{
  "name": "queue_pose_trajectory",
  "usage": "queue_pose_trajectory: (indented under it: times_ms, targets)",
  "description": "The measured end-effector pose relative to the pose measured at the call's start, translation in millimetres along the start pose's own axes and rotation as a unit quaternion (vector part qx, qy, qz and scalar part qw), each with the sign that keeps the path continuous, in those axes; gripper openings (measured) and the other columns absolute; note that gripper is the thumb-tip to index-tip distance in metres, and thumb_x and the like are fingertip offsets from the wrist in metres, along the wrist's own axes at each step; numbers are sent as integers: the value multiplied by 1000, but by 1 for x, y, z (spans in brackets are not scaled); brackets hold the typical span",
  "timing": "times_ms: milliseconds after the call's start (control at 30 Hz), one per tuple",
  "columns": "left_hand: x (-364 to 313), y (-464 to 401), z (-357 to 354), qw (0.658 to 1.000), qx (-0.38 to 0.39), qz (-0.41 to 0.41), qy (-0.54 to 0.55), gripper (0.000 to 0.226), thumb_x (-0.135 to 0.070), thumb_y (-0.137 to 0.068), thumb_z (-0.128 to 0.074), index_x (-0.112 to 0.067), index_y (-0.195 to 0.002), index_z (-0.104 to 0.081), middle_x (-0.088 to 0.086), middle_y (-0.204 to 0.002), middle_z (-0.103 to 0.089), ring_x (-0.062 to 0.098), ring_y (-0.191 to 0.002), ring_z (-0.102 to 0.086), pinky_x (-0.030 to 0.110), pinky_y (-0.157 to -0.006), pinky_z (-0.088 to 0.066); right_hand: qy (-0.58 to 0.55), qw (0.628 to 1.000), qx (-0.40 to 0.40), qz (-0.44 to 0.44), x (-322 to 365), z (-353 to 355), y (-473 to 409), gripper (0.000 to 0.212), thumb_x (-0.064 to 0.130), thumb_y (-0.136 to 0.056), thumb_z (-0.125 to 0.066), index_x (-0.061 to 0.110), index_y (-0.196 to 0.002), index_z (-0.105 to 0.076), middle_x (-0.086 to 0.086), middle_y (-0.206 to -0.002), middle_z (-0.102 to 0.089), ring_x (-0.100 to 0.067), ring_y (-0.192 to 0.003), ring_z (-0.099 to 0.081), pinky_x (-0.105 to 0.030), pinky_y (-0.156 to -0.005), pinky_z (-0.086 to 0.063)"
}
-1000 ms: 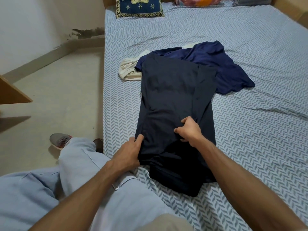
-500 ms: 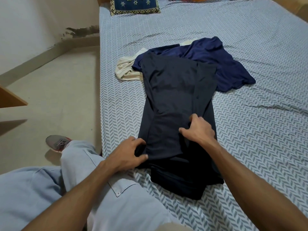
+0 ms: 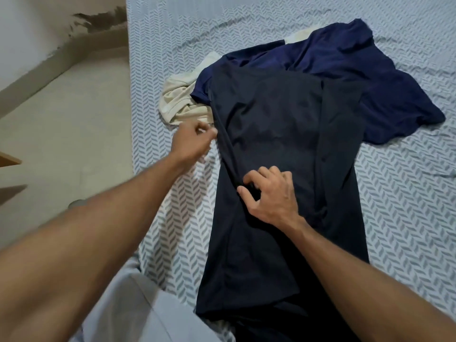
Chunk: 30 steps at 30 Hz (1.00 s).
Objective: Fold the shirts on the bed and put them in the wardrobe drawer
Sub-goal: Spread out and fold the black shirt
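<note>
A black shirt (image 3: 278, 134) lies lengthwise on the patterned bed sheet (image 3: 407, 218), its sides folded inward. My left hand (image 3: 191, 140) pinches the shirt's left edge near the upper part. My right hand (image 3: 271, 193) sits on the shirt's middle, fingers curled and gripping a crease of the cloth. Behind it lies a navy blue shirt (image 3: 385, 90), crumpled, partly under the black one. A cream shirt (image 3: 181, 102) sticks out at the left, mostly hidden beneath the blue one.
The bed's left edge runs beside a bare grey floor (image 3: 69, 134). A wooden corner (image 3: 7, 160) juts in at the far left. My knee in light blue trousers (image 3: 138, 314) rests against the bed's near edge.
My left hand has moved up from the shirt's lower left edge to its upper left edge. My right hand stays near the middle. The view has moved closer over the bed.
</note>
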State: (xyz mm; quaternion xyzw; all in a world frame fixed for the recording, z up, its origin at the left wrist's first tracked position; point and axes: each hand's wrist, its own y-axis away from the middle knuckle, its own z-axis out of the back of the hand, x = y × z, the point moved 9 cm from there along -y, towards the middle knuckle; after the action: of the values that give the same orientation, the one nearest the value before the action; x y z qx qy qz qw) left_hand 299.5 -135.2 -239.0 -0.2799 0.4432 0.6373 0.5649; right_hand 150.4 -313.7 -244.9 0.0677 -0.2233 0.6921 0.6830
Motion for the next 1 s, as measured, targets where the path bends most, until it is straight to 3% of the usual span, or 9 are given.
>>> queue_pose_trajectory:
  times_ms: [100,233,333,433,500,567,700,867,1000]
  targets:
    - [-29,-59,-8,998,-45,-18,-46,17,-35,-75,-70,-19,-75,-64,-3,-70,-69,19,-63,-66,29,-59,-53,-6,1000,-14,3,-5,-8,-4,19,48,-88,-62,29,-86,-63,17,-76,-44,-9,-76,-43,-34,-77,-36]
    - [-50,-114,-14,995,-50,24,-82,28,-27,-61,-73,-17,-61,-48,-2,-56,-47,14,-53,-47,29,-49,-40,-16,1000,-23,7,-5,-9,-3,22,49,-86,-64,27,-84,-62,15,-76,-49,-10,-75,-44,-34,-76,-36]
    - [-50,-138,-16,993,-45,111,3,44,-20,-53,-83,-6,-89,-61,7,-75,-69,17,-62,-68,34,-53,-61,-28,999,-26,1,-7,-10,-3,27,53,-85,-65,26,-83,-63,15,-76,-50,-11,-74,-44,-32,-76,-34]
    - [-68,-153,-19,991,-61,119,6,49,-17,-62,-82,-4,-104,-59,8,-84,-67,17,-67,-67,25,-42,-51,-44,998,-36,0,-9,-11,-3,19,43,-83,-67,24,-81,-63,14,-76,-50,-11,-73,-44,-33,-75,-36]
    - [-90,-155,-12,991,-105,73,-49,46,-30,-56,-72,-10,-98,-67,7,-86,-69,19,-74,-67,23,-51,-45,-63,997,-39,1,-9,-10,-3,16,37,-80,-66,22,-75,-60,13,-75,-49,-10,-72,-42,-33,-75,-36]
    - [-117,-153,-21,987,-123,1,-100,13,-28,-58,-58,-20,-68,-56,-1,-66,-53,17,-62,-53,27,-52,-38,-90,995,-40,-1,-11,-8,-3,15,32,-76,-62,21,-70,-54,13,-74,-48,-11,-71,-41,-33,-73,-35]
    - [-162,-142,-58,982,-104,-93,-130,15,-20,-63,-56,-22,-61,-41,-8,-56,-41,12,-52,-40,26,-46,-32,-121,992,-40,-2,-12,-7,-2,14,28,-72,-54,17,-65,-50,10,-73,-48,-13,-69,-41,-36,-71,-35]
    - [-162,-138,-127,994,17,-64,-92,11,-12,-76,-53,-14,-85,-59,6,-72,-66,19,-51,-67,30,-45,-58,-130,991,-36,-16,-15,-10,-1,15,27,-71,-53,16,-63,-48,7,-75,-51,-13,-69,-42,-35,-70,-34]
    - [-132,-139,-161,985,143,-17,-100,37,-46,-83,-67,-10,-90,-65,8,-78,-71,18,-64,-71,29,-64,-62,-118,992,-30,-26,-19,-13,-2,16,27,-71,-53,16,-62,-47,6,-76,-50,-14,-70,-42,-35,-70,-34]
